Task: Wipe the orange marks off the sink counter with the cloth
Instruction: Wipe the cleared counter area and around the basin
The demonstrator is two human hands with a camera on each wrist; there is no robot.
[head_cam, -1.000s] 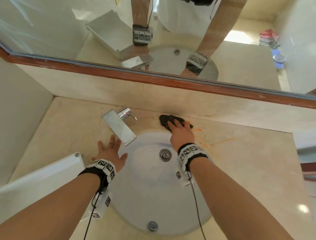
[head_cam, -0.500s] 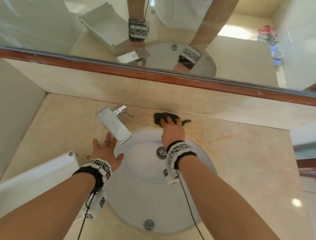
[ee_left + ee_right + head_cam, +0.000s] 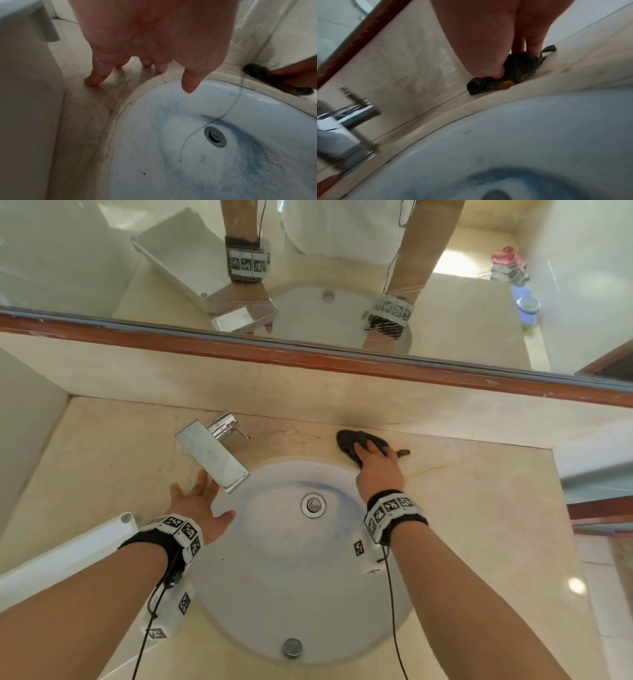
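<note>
Fingers [image 3: 371, 448] of our right hand [image 3: 378, 470] lie flat and pressed down on the cloth [image 3: 349, 441], not curled round it. The cloth is dark, bunched, and sits on the desk [image 3: 479, 508] at the back of the sink [image 3: 298, 570], close to the back wall and right of the tap [image 3: 212, 455]. From the right wrist view we see orange staining on the cloth's underside [image 3: 506, 84] and a faint orange smear [image 3: 565, 69] on the desk just beside it. From the head view a thin orange mark [image 3: 428, 471] runs across the desk to the right of our right hand.

Our left hand [image 3: 197, 503] is released, fingers spread and straight, holding nothing. Its fingertips [image 3: 93, 81] touch the desk left of the sink, while the thumb [image 3: 190, 83] hangs over the basin rim. The hand lies just beside the tap's spout.

The sink bowl shows bluish stains around the drain [image 3: 312, 504]. A white box [image 3: 68, 553] stands at the left edge of the desk.
</note>
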